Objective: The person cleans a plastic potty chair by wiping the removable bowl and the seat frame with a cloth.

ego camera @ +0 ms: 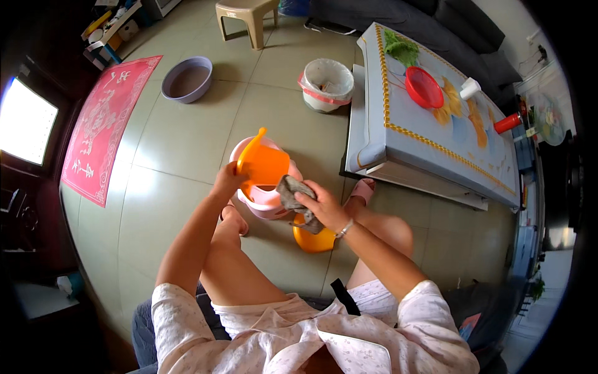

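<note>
My left hand (pixel 229 180) grips the left side of an orange plastic part (pixel 265 164) with a raised, knobbed edge; its exact kind I cannot tell. It is held tilted above a pink plastic basin or potty base (pixel 266 209) on the floor. In my right hand (pixel 322 201) is a crumpled grey cloth (pixel 295 192), bunched near the orange part's lower right corner, with one end hanging down. Whether cloth and part touch is unclear. Below the cloth, a yellow-orange plastic piece (pixel 312 241) lies on the tiles between my feet, partly hidden.
A purple basin (pixel 188 79) with murky water stands ahead left, beside a red mat (pixel 110 128). Ahead right are a lined waste bin (pixel 327 100) and a cloth-covered table (pixel 373 154) bearing a red basket (pixel 424 87) and leafy greens (pixel 401 49). A beige stool (pixel 250 16) stands farther off.
</note>
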Motion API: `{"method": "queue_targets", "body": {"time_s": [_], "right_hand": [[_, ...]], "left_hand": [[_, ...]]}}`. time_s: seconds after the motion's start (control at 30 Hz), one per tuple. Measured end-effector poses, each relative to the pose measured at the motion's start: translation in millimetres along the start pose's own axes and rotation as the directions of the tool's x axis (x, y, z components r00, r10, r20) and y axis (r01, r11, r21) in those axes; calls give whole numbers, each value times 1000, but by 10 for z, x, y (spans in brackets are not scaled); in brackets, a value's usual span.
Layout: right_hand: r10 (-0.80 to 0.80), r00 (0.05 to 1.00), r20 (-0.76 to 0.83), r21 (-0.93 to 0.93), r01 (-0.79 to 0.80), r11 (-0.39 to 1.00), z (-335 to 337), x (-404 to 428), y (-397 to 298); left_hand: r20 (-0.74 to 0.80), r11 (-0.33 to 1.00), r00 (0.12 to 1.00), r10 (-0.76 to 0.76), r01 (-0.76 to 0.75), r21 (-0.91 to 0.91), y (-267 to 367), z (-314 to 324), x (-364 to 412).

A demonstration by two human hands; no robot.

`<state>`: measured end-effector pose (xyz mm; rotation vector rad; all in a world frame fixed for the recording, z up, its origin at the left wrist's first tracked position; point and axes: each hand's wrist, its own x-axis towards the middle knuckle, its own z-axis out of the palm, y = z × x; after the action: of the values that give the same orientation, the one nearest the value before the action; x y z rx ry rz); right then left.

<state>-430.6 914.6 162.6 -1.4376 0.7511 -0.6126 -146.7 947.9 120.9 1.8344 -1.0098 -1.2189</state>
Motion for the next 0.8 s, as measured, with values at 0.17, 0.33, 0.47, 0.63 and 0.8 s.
{"method": "queue_targets", "body": {"time_s": [0.17,0.33,0.47,0.63,0.8], "right_hand": [[148,983,-107,-13,-150,989,-581,-344,-118],[196,966,-167,106,-180,978,-765,-381,-40],[256,954,-154,247,-214,945,-767,-358,79],[209,972,-109,102,-199,975,-799,-339,28],[210,972,-102,85,-202,976,-784,-296,27]], "left_hand": [[-182,956,980,80,-23,292,81,257,281],[-45,735,931,362,-255,629,-107,600,384],[73,640,967,245,-218,737,-388,1044,339],[83,600,971,226,-206,773,-645,1339,182],[204,755,974,98,-206,622,-743,1172,348]]}}
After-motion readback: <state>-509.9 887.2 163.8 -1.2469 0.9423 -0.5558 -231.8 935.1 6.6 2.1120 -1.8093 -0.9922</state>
